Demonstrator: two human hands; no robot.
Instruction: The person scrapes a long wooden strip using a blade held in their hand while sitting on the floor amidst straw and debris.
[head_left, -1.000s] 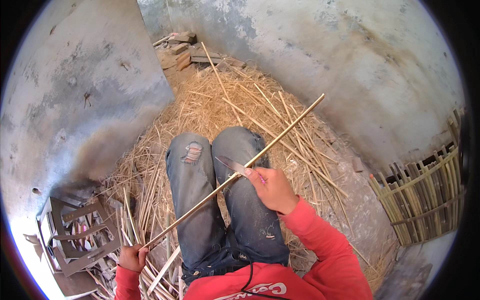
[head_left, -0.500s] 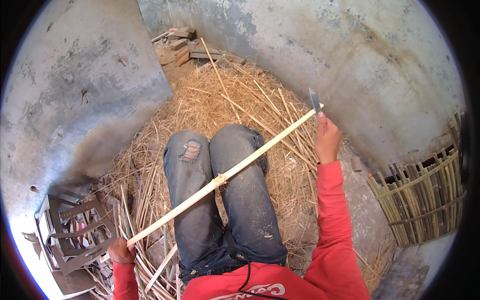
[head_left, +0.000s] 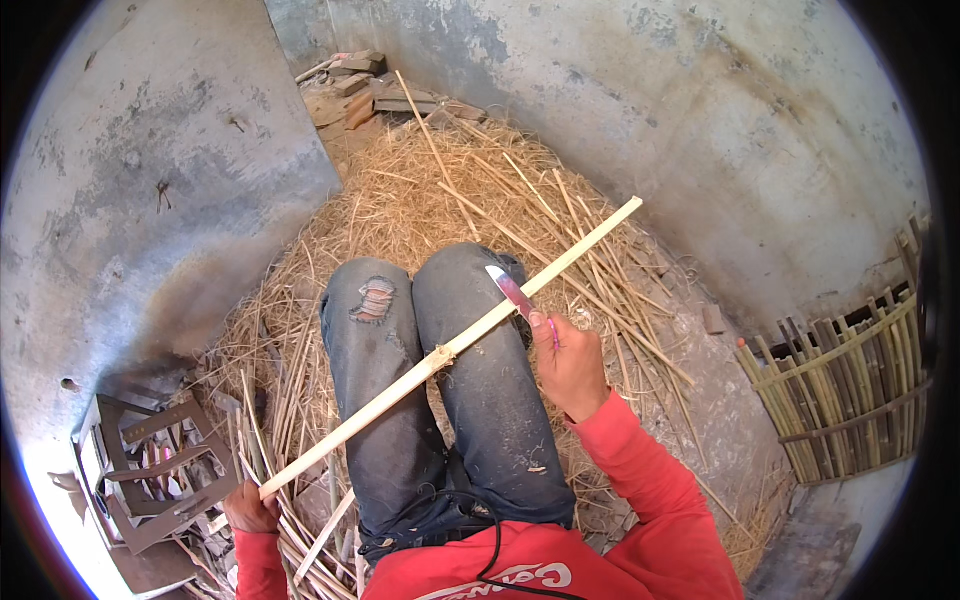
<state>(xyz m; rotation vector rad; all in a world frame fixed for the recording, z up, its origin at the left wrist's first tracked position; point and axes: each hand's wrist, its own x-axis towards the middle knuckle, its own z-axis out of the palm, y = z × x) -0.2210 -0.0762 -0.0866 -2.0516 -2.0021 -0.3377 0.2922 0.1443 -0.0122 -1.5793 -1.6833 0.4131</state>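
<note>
A long pale strip of split bamboo lies slantwise across my thighs, from lower left to upper right, with a rough node near its middle. My left hand is closed around its lower left end. Above my right thigh, my right hand grips a knife, its handle mostly hidden in the fingers. The blade points up and left and crosses the strip between the node and the far end. Whether the edge is cutting into the strip cannot be made out.
Fine shavings and loose bamboo strips cover the floor around my legs. A brown frame stands at left, a bundle of bamboo slats leans at right. Bricks lie at the back, beside a bare wall.
My right hand has drawn the knife from the strip's far right end back toward its middle, nearer my right knee. My left hand and the strip have barely moved.
</note>
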